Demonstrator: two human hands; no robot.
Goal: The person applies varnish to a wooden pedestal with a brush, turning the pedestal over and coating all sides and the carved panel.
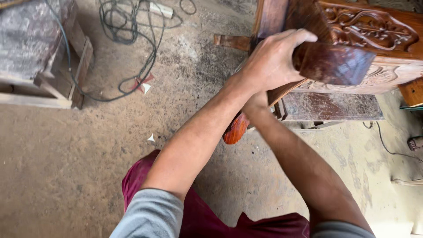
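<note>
A: Where are the hands?

B: The left hand (271, 59) is clenched around a dark reddish wooden leg (330, 61), fingers curled over its top edge. The right hand (254, 102) sits just beneath it, mostly hidden by the left wrist; I cannot tell whether it grips or only presses.

A: And the wood itself?

B: The leg's squared end juts toward the camera, in front of a carved wooden panel (374, 33) with scrollwork, up at the right of the view. A rounded orange-brown end (235, 128) pokes out below the two wrists, hanging over the floor. Whether it belongs to the same piece is unclear.

A: What hems things in?

B: Under the panel lies a flat dark board (330, 106), its long edge running just beside the right forearm. A short wooden stub (231, 42) sticks out to the left of the panel.

A: Open room?

B: The dusty concrete floor (79, 158) spreads wide to the left and below. Well apart at the upper left stands a rough wooden frame (66, 83), with black cables (141, 48) looping across the floor between it and the panel. A small white scrap (151, 138) lies near the left forearm.
</note>
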